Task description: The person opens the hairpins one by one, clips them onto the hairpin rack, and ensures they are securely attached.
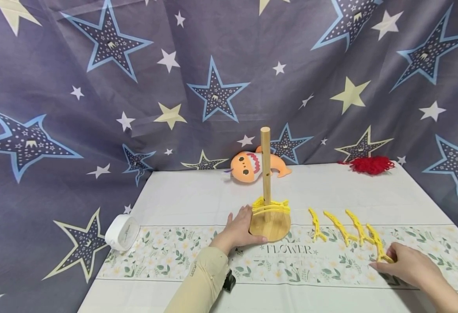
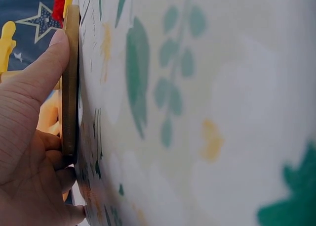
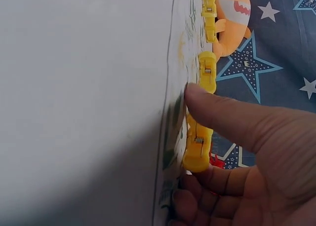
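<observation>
A wooden stand with an upright post [image 1: 266, 169] rises from a round base [image 1: 269, 228]. Several yellow spring clips [image 1: 271, 210] sit around the foot of the post. My left hand [image 1: 237, 229] grips the base at its left rim; in the left wrist view the thumb [image 2: 44, 63] lies along the edge and the other fingers curl beneath it. To the right, yellow clips lie in a row on the printed runner. At the row's right end, my right hand [image 1: 410, 264] pinches the near end of a yellow spring clip [image 3: 198, 144] between thumb and fingers.
An orange plush shark [image 1: 246, 167] lies behind the post. Red yarn [image 1: 371, 165] is at the back right, and a white round container [image 1: 122, 232] stands at the left edge. Three other yellow clips [image 1: 340, 228] lie left of the right hand. Star-patterned cloth [image 1: 213, 43] hangs behind.
</observation>
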`<control>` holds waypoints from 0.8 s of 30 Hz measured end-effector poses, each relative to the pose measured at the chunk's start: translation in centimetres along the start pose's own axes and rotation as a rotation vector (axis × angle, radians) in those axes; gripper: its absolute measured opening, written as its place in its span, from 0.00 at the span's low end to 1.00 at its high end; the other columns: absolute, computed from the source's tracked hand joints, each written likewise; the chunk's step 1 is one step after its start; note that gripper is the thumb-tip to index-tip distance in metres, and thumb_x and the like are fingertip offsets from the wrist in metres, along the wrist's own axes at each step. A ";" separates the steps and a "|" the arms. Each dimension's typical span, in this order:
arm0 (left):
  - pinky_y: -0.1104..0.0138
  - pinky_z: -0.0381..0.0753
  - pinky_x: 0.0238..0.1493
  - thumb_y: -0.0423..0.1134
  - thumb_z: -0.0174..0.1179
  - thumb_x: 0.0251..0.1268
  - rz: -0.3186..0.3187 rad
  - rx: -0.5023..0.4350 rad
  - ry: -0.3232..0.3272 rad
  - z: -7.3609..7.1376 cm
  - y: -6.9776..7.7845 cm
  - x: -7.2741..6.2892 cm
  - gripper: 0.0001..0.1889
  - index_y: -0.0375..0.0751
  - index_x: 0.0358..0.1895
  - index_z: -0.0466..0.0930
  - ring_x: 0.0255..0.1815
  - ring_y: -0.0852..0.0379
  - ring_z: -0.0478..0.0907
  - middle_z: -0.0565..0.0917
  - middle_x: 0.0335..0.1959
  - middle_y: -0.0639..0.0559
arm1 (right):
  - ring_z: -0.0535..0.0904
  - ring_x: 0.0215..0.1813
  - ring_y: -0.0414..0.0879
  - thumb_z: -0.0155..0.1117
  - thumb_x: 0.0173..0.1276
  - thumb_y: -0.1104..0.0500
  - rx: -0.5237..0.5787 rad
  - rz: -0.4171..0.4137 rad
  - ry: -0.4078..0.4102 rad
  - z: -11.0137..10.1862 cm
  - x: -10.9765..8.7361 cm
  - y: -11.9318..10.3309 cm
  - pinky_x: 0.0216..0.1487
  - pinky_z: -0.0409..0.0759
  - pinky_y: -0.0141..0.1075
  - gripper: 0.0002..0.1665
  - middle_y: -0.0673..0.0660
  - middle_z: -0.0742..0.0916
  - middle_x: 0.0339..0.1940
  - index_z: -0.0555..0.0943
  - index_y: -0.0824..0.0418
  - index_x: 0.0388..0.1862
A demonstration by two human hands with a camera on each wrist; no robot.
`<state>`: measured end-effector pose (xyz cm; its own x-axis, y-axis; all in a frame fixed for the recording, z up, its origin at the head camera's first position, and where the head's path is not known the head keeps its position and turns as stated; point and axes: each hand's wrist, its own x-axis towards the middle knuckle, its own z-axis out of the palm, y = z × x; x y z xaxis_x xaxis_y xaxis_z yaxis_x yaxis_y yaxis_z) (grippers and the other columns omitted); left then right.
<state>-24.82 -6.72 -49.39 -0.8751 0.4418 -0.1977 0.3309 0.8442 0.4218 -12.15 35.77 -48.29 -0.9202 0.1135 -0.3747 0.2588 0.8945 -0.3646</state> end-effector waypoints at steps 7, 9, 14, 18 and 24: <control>0.47 0.34 0.75 0.71 0.64 0.49 0.001 -0.006 0.001 0.0 0.1 -0.1 0.63 0.36 0.78 0.42 0.79 0.49 0.40 0.46 0.79 0.43 | 0.66 0.28 0.47 0.69 0.54 0.30 0.006 0.004 0.011 -0.2 0.0 0.3 0.28 0.60 0.38 0.38 0.54 0.69 0.23 0.66 0.62 0.29; 0.46 0.34 0.75 0.71 0.64 0.50 0.002 -0.013 -0.001 -0.1 0.1 -0.1 0.62 0.36 0.78 0.42 0.79 0.49 0.40 0.46 0.79 0.43 | 0.67 0.29 0.47 0.67 0.56 0.30 0.012 0.000 0.018 -0.2 -0.1 0.4 0.29 0.62 0.38 0.38 0.54 0.69 0.23 0.67 0.64 0.30; 0.46 0.34 0.75 0.70 0.64 0.51 0.001 -0.015 -0.004 -0.2 0.1 -0.2 0.62 0.36 0.78 0.42 0.79 0.49 0.40 0.46 0.79 0.43 | 0.68 0.29 0.48 0.64 0.60 0.31 0.033 -0.008 0.060 -0.5 -0.4 0.6 0.28 0.64 0.39 0.40 0.55 0.71 0.25 0.68 0.69 0.35; 0.46 0.35 0.75 0.70 0.64 0.51 0.003 -0.013 -0.003 -0.2 0.2 -0.2 0.62 0.37 0.78 0.42 0.79 0.49 0.40 0.46 0.79 0.43 | 0.68 0.29 0.49 0.63 0.64 0.35 0.059 -0.011 0.147 -0.8 -0.6 0.5 0.28 0.65 0.39 0.36 0.56 0.72 0.25 0.67 0.69 0.36; 0.46 0.35 0.75 0.70 0.64 0.51 0.004 -0.009 -0.002 -0.3 0.2 -0.2 0.62 0.37 0.78 0.41 0.79 0.49 0.41 0.46 0.79 0.43 | 0.76 0.33 0.55 0.61 0.67 0.37 0.108 0.010 0.240 -1.2 -0.6 0.3 0.29 0.74 0.45 0.40 0.67 0.79 0.33 0.68 0.76 0.46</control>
<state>-24.64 -6.69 -49.01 -0.8729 0.4462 -0.1975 0.3315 0.8393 0.4310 -11.90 36.50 -47.16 -0.9574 0.2332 -0.1703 0.2863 0.8430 -0.4553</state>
